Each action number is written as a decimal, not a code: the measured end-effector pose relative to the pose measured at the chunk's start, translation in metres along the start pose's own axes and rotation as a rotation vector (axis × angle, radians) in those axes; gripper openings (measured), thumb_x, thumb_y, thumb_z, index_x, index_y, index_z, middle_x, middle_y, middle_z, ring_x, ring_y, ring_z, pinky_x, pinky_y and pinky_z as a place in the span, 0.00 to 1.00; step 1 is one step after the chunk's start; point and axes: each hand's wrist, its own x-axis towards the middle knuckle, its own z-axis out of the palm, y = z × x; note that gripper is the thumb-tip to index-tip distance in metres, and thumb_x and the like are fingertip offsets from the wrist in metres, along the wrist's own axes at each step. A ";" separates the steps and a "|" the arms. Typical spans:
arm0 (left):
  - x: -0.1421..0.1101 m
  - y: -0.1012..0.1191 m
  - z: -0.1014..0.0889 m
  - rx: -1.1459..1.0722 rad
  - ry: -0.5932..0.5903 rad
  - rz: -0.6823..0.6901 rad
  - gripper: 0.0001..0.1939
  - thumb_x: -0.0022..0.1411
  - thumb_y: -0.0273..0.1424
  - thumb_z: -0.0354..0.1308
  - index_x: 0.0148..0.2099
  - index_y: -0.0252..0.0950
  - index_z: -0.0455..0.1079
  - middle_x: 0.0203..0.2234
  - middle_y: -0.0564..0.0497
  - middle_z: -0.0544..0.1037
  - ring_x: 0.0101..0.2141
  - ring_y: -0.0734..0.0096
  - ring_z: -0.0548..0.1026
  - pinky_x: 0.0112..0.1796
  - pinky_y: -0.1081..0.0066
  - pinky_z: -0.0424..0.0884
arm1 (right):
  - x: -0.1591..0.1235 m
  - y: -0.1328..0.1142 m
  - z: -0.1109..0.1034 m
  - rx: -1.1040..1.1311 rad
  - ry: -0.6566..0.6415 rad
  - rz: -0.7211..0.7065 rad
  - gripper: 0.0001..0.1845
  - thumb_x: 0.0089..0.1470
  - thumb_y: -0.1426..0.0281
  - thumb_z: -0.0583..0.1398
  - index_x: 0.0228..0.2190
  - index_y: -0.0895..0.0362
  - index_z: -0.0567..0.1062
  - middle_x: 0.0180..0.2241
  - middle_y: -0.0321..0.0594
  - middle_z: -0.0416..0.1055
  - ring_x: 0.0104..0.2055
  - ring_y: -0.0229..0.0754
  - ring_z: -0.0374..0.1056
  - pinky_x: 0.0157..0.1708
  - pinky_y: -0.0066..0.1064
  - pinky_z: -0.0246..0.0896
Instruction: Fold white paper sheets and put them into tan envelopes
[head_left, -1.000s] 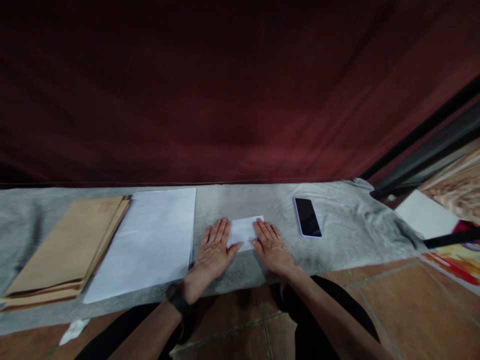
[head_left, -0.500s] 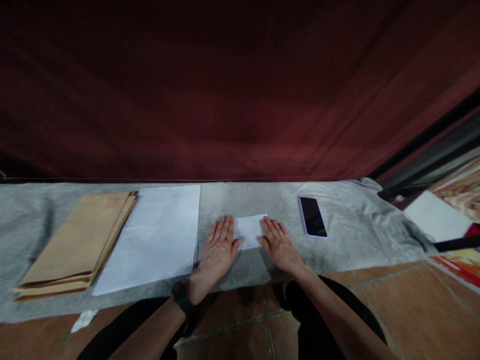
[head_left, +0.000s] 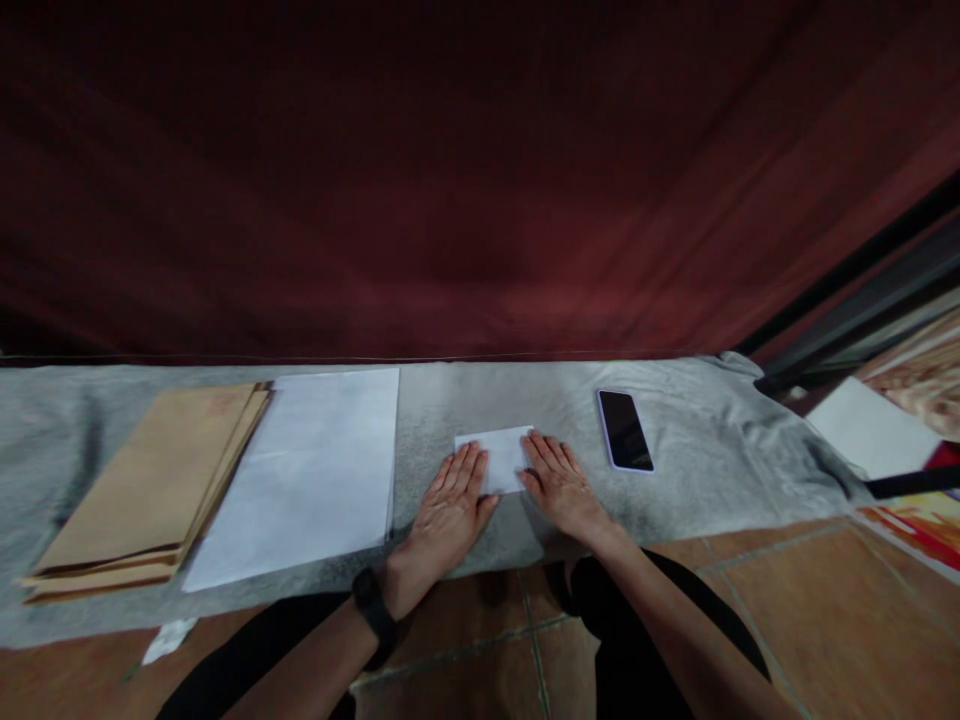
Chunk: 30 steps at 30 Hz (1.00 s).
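Note:
A small white piece of paper point(head_left: 506, 458), seemingly folded, lies flat on the grey cloth between my hands. My left hand point(head_left: 452, 505) rests palm down over its left part, fingers straight and side by side, thumb out along the near edge. On the right end of the paper lies my right hand point(head_left: 561, 488), also palm down with outstretched fingers and the thumb apart. Neither hand grips anything. Left of my left hand are large white paper sheets point(head_left: 315, 470). A phone with a pale purple case point(head_left: 625, 430) lies beyond my right hand.
Brown paper envelopes point(head_left: 150, 475) are stacked at the left, touching the white sheets. A grey cloth point(head_left: 720, 450) covers the long, narrow surface. Dark red fabric point(head_left: 480, 200) hangs behind it. A white scrap point(head_left: 169, 640) lies low at left. Below is the tiled floor point(head_left: 840, 600).
My left hand has slid right, further onto the small paper, so its left corner now shows above the fingers. The right hand stays on the right end. The view has shifted slightly.

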 end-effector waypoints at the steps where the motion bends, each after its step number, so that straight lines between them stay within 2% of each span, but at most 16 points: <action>1: 0.000 -0.002 -0.001 0.010 -0.003 -0.016 0.32 0.73 0.41 0.45 0.71 0.28 0.52 0.69 0.35 0.58 0.69 0.55 0.55 0.66 0.52 0.56 | 0.000 0.001 0.000 0.001 -0.006 0.001 0.31 0.69 0.59 0.50 0.68 0.57 0.57 0.70 0.44 0.53 0.71 0.53 0.48 0.68 0.50 0.46; 9: 0.005 -0.001 -0.010 0.041 -0.036 -0.086 0.33 0.71 0.43 0.46 0.70 0.28 0.55 0.69 0.35 0.58 0.69 0.52 0.53 0.66 0.50 0.52 | 0.000 0.008 -0.005 0.030 -0.042 0.007 0.32 0.69 0.57 0.49 0.69 0.53 0.55 0.70 0.44 0.53 0.72 0.54 0.47 0.68 0.55 0.44; 13: 0.008 0.002 -0.013 0.042 -0.051 -0.100 0.33 0.71 0.44 0.48 0.68 0.27 0.57 0.68 0.33 0.59 0.68 0.49 0.55 0.66 0.50 0.52 | 0.005 0.008 -0.008 0.060 -0.004 0.006 0.31 0.69 0.58 0.47 0.67 0.57 0.59 0.69 0.47 0.53 0.72 0.54 0.47 0.68 0.55 0.44; 17: 0.009 0.005 -0.015 0.036 -0.058 -0.102 0.33 0.70 0.44 0.49 0.68 0.25 0.58 0.67 0.31 0.59 0.68 0.47 0.57 0.66 0.49 0.52 | 0.011 -0.006 -0.006 0.118 0.028 -0.071 0.31 0.70 0.59 0.45 0.68 0.60 0.57 0.70 0.49 0.53 0.72 0.51 0.45 0.68 0.52 0.46; 22: 0.009 0.005 -0.014 0.022 -0.053 -0.102 0.32 0.71 0.44 0.48 0.68 0.26 0.59 0.67 0.32 0.60 0.68 0.47 0.57 0.65 0.49 0.52 | 0.009 -0.030 0.000 0.130 -0.046 -0.230 0.29 0.71 0.61 0.45 0.68 0.56 0.56 0.71 0.44 0.49 0.73 0.46 0.44 0.70 0.48 0.44; 25: 0.009 0.004 -0.014 0.028 -0.043 -0.101 0.32 0.70 0.44 0.48 0.67 0.28 0.59 0.67 0.33 0.61 0.67 0.48 0.58 0.65 0.50 0.53 | 0.007 -0.033 0.000 0.085 -0.065 -0.206 0.28 0.71 0.62 0.46 0.68 0.56 0.57 0.71 0.43 0.48 0.73 0.47 0.44 0.70 0.47 0.41; 30: 0.012 0.000 -0.019 0.015 -0.059 -0.108 0.30 0.70 0.43 0.50 0.66 0.29 0.61 0.66 0.34 0.63 0.66 0.50 0.61 0.64 0.52 0.57 | 0.011 -0.022 -0.003 0.026 -0.057 -0.112 0.28 0.71 0.63 0.47 0.68 0.55 0.57 0.71 0.44 0.49 0.72 0.48 0.45 0.70 0.48 0.42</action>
